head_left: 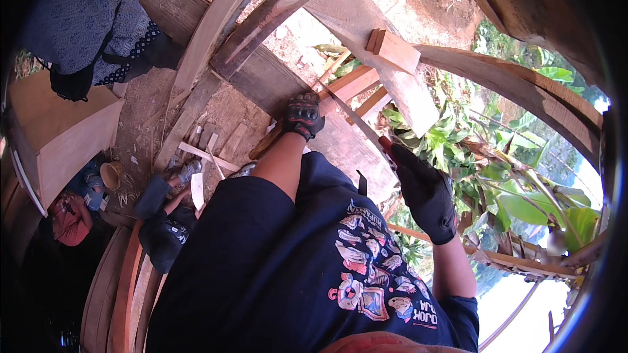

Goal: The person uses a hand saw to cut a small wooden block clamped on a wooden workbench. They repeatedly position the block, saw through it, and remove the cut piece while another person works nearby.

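Observation:
My left hand (303, 116), in a black glove with a padded back, is closed over a squared wooden beam (353, 83). The beam slants up and to the right from under the fingers, across a wide plank. At the right, my right hand (425, 193), also gloved in black, grips the reddish handle of a long, narrow-bladed tool (356, 119). Its dark blade runs up and left, crossing the beam just right of my left hand. Whether the edge has teeth cannot be made out, nor whether it touches the wood.
A short wood block (396, 51) sits on a broad board. Curved timbers (517, 75) arch at the right, above green plants (523, 202). A person in patterned clothing (85, 19) is at upper left, near a wooden box (72, 137). Other people are at lower left, beside wood offcuts (209, 147).

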Tool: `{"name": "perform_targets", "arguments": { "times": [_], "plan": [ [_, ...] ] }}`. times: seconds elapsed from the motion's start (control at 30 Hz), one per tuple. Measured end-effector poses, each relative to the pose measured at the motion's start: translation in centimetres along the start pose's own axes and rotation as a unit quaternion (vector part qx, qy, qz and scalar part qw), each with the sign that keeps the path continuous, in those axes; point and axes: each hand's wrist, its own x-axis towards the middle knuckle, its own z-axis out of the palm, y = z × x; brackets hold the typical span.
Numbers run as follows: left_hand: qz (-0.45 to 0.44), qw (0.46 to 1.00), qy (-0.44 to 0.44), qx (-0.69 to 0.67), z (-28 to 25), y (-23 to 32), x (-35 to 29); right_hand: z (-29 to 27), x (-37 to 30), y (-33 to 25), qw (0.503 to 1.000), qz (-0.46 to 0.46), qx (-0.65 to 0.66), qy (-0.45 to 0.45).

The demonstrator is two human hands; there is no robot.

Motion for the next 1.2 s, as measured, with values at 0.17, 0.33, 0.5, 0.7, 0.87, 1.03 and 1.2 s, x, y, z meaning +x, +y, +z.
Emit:
{"name": "perform_targets", "arguments": {
  "times": [0.17, 0.33, 0.5, 0.7, 0.87, 1.03, 1.2],
  "plan": [
    [-0.019, 0.999, 0.008, 0.026, 0.2, 0.3, -0.2, -0.7, 1.1, -1.7, 0.997, -0.049, -0.063, 0.017],
    [0.004, 1.000, 0.021, -0.006, -0.5, 0.0, -0.6, 6.8, 12.3, 4.1, 0.997, -0.070, -0.026, 0.001],
    [-0.010, 0.999, 0.043, 0.032, 0.0, 0.2, -1.7, 17.2, 24.1, 10.4, 0.993, -0.103, -0.053, 0.002],
    [0.012, 0.999, 0.028, 0.034, 0.2, -0.3, -1.5, 19.1, 28.7, 11.4, 0.995, -0.072, -0.056, 0.028],
    [-0.024, 0.995, 0.060, -0.073, -0.4, -0.3, -0.9, 12.9, 18.0, 10.9, 0.976, -0.200, -0.071, 0.046],
    [-0.018, 1.000, -0.011, -0.004, -0.6, 0.2, -0.1, 5.6, 4.8, 5.2, 0.987, -0.150, -0.022, 0.044],
    [-0.014, 0.998, 0.045, 0.041, 0.8, 0.1, -0.4, -0.2, 0.1, -1.2, 0.993, -0.089, -0.067, 0.033]
  ]
}}
